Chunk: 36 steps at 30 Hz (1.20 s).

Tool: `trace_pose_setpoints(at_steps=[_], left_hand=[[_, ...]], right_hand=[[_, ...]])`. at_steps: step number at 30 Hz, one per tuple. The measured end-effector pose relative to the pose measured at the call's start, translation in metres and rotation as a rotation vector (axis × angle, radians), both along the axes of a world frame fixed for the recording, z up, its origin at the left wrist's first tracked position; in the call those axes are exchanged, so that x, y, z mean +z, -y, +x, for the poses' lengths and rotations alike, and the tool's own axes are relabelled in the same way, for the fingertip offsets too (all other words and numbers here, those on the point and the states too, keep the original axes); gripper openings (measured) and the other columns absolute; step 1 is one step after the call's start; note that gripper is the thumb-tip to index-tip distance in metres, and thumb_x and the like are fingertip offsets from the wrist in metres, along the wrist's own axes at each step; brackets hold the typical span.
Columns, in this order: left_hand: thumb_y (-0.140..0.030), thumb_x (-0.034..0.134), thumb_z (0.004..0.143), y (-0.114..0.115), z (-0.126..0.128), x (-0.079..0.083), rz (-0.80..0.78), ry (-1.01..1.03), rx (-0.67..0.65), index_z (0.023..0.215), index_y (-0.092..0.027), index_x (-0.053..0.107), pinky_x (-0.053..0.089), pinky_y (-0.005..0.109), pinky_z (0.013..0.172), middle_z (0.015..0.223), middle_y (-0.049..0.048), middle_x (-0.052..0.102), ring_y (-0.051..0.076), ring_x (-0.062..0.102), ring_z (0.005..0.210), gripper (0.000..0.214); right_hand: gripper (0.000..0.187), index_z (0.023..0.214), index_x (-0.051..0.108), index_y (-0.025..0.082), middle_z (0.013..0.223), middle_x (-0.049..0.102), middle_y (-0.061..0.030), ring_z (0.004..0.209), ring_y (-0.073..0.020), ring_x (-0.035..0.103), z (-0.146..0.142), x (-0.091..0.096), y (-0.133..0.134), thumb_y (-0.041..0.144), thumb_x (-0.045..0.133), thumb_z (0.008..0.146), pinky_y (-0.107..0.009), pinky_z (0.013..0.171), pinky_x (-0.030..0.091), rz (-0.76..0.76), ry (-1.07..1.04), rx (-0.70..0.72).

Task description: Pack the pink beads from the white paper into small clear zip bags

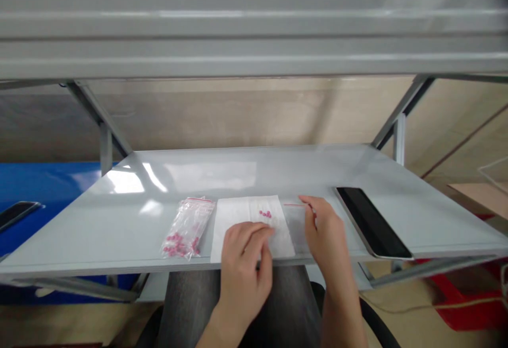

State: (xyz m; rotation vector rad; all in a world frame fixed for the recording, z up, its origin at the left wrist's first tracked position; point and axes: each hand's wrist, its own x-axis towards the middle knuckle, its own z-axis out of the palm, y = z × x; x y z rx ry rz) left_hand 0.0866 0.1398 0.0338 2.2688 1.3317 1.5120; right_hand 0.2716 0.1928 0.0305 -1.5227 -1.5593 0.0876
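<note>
A white paper sheet [238, 221] lies near the front edge of the grey table [238, 173]. A few pink beads [265, 214] sit on it. My left hand [246, 258] rests on the sheet just below the beads, fingers bent and close together. My right hand [327, 237] lies to the right on an empty clear zip bag [296, 221] with a red seal strip, fingertips at the bag's top edge. A filled clear bag of pink beads [184, 229] lies left of the sheet.
A dark tablet [371, 221] lies on the table at the right. A phone [16, 211] rests on a blue surface at far left. A grey shelf [254, 46] hangs overhead on slanted braces. A red crate [472, 305] stands on the floor at right.
</note>
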Motion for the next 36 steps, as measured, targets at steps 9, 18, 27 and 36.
trace_pose_setpoints(at_steps=[9,18,27,36], left_hand=[[-0.024,0.064,0.09,0.002,-0.118,-0.013,0.01,-0.153,0.454,0.116,-0.021,0.068,0.048,0.05,0.098,0.12,0.0108,0.068,0.03,0.062,0.11,0.026],[-0.029,0.063,0.091,-0.002,-0.127,-0.026,-0.119,0.031,0.484,0.099,-0.023,0.076,0.056,0.042,0.089,0.118,0.0073,0.07,0.026,0.068,0.105,0.016],[-0.01,0.064,0.092,0.01,-0.115,-0.008,0.135,0.152,0.435,0.107,-0.023,0.075,0.05,0.038,0.096,0.116,0.006,0.068,0.021,0.064,0.108,0.023],[0.006,0.057,0.089,0.017,-0.091,-0.008,0.14,0.05,0.097,0.119,-0.027,0.073,0.049,0.041,0.1,0.133,0.0082,0.058,0.025,0.057,0.122,0.048]], right_hand=[[0.05,0.138,0.058,0.014,0.144,0.058,-0.0133,0.14,-0.0318,0.044,-0.146,0.019,0.035,0.003,0.044,0.092,-0.053,0.117,0.04,-0.112,0.163,0.814],[0.05,0.14,0.058,0.017,0.147,0.055,-0.013,0.142,-0.0258,0.044,-0.141,0.005,0.032,0.006,0.045,0.092,-0.051,0.121,0.036,-0.192,-0.078,0.861],[0.037,0.101,0.078,0.018,0.09,0.074,-0.0095,0.072,-0.0182,0.067,-0.128,0.007,0.025,0.051,0.066,0.09,-0.03,0.064,0.058,-0.513,-0.968,0.754],[0.036,0.062,0.07,0.014,0.058,0.053,0.0028,0.048,-0.0043,0.04,-0.09,0.005,0.026,0.044,0.089,0.07,-0.014,0.041,0.032,-0.505,-1.258,0.57]])
